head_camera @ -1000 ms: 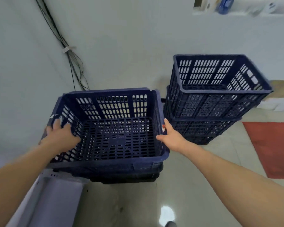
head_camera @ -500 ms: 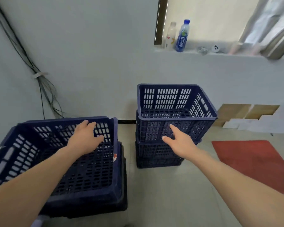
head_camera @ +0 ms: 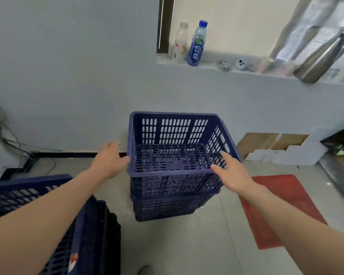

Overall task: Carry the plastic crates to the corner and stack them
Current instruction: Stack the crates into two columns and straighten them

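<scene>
A pale tiled floor (head_camera: pixel 177 245) meets a plain grey-white wall (head_camera: pixel 68 76), with a black strip (head_camera: pixel 68 155) running along the joint. In the middle of the view, close against that wall, stands a stack of dark blue plastic crates (head_camera: pixel 167 209); the top crate (head_camera: pixel 175 130) sits upright and holds nothing. The left hand (head_camera: pixel 109 161) is held out at the 9 o'clock side of the top crate, fingers straight and gripping nothing, thumb just beside the rim (whether it touches cannot be told). The right hand (head_camera: pixel 229 171) is spread flat at the crate's near corner, toward 4 o'clock, also holding nothing. At 8 o'clock a second stack of blue crates (head_camera: pixel 18 191) stands on the floor, partly hidden by the left forearm. A red mat (head_camera: pixel 282 197) lies flat on the tiles at 4 o'clock. At 9 o'clock loose cables (head_camera: pixel 2 132) hang down the wall to the floor. At 3 o'clock brown cardboard pieces (head_camera: pixel 258 140) and white boards (head_camera: pixel 286 155) lean against the wall. Toward 1 o'clock a window ledge (head_camera: pixel 207 69) carries a white bottle (head_camera: pixel 180 43), a blue bottle (head_camera: pixel 197 44) just beside it, and, further toward 2 o'clock, a steel flask (head_camera: pixel 322 58)
</scene>
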